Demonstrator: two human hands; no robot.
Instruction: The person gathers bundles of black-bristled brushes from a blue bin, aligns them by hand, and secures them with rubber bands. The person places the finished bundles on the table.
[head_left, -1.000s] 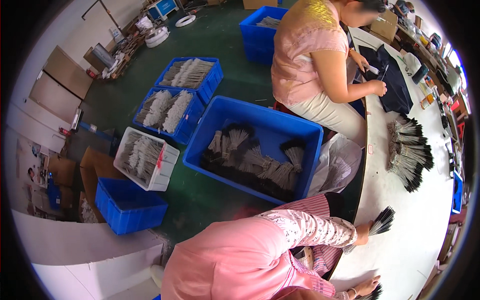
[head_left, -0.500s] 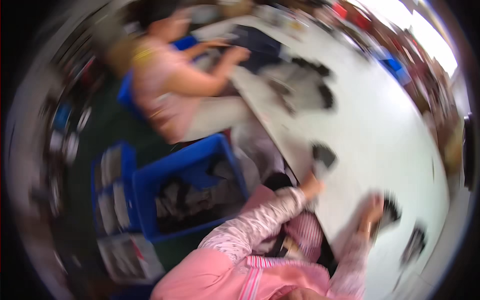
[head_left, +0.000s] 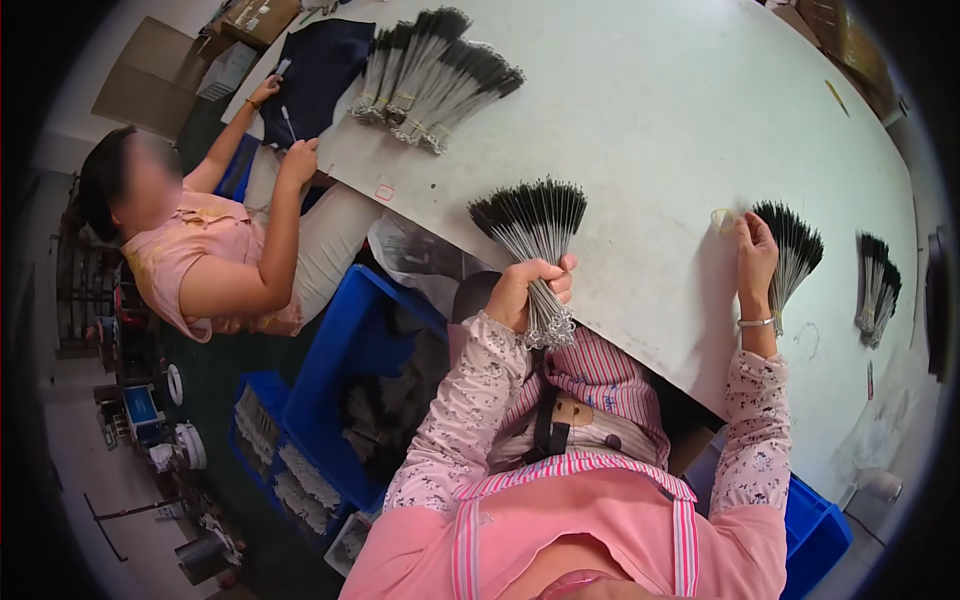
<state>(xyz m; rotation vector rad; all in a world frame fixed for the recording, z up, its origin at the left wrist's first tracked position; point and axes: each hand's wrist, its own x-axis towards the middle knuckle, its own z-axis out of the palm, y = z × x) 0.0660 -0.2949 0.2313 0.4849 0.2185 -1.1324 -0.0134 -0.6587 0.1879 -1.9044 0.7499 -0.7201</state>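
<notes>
My left hand (head_left: 528, 290) is closed around a bundle of thin wire brushes (head_left: 530, 218), held at the table's near edge. Their black bristle ends fan out away from me, and the looped wire ends stick out below my fist. Over the tabletop to the right, my right hand (head_left: 758, 258) has its fingertips pinched at a pale yellow rubber band (head_left: 721, 221). Just right of that hand lies another brush bundle (head_left: 795, 250), partly covered by it. A smaller brush bundle (head_left: 877, 288) rests farther right.
Several banded brush bundles (head_left: 430, 85) lie on the far left of the white table (head_left: 640, 150). A co-worker (head_left: 225, 240) sits at left, holding brushes over dark cloth (head_left: 322, 75). Blue bins (head_left: 330, 400) stand on the floor at left; another blue bin (head_left: 815, 530) is at lower right.
The view has swung and sharpened from blur. My left hand still grips its brush bundle. A rubber band now shows at my right fingertips, beside the bundle on the table.
</notes>
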